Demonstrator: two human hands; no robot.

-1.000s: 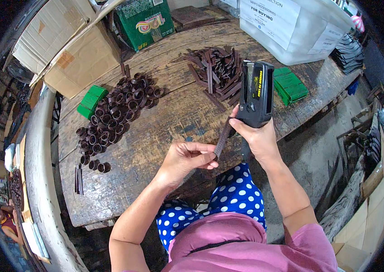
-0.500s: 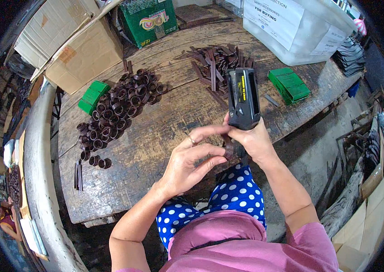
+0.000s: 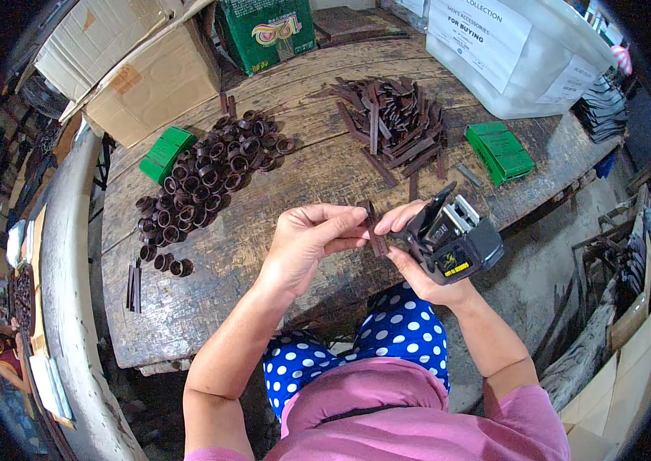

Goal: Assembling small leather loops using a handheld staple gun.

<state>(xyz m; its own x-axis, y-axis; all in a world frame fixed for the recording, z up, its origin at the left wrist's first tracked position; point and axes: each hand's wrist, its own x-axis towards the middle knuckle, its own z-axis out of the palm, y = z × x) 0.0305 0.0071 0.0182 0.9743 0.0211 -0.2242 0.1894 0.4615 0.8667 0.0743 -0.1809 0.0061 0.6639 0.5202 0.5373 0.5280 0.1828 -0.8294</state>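
Note:
My left hand (image 3: 302,242) pinches a dark brown strip (image 3: 375,237), apparently leather, between thumb and fingertips. The strip runs upright in front of me, above the near part of the wooden table (image 3: 279,192). Close beside it, my right hand (image 3: 435,286) is wrapped around a black hand stapler (image 3: 464,246) that lies tilted to the right. The right fingertips and thumb come up to the strip; whether they touch it is unclear. Beyond my hands lies a heap of similar brown strips (image 3: 398,127). To the left sits a pile of brown rings (image 3: 206,165).
Two small green boxes, one at the left (image 3: 166,154) and one at the right (image 3: 499,152), flank the piles. A thin grey bar (image 3: 470,175) lies near the right one. Cardboard boxes (image 3: 152,84), a green carton (image 3: 264,34) and a grey plastic bin (image 3: 510,58) stand along the back.
The stapler has swung from pointing away from me to lying tilted rightward. My left fingers have closed on the strip, which was curved below the stapler and now stands straighter. The view has shifted slightly.

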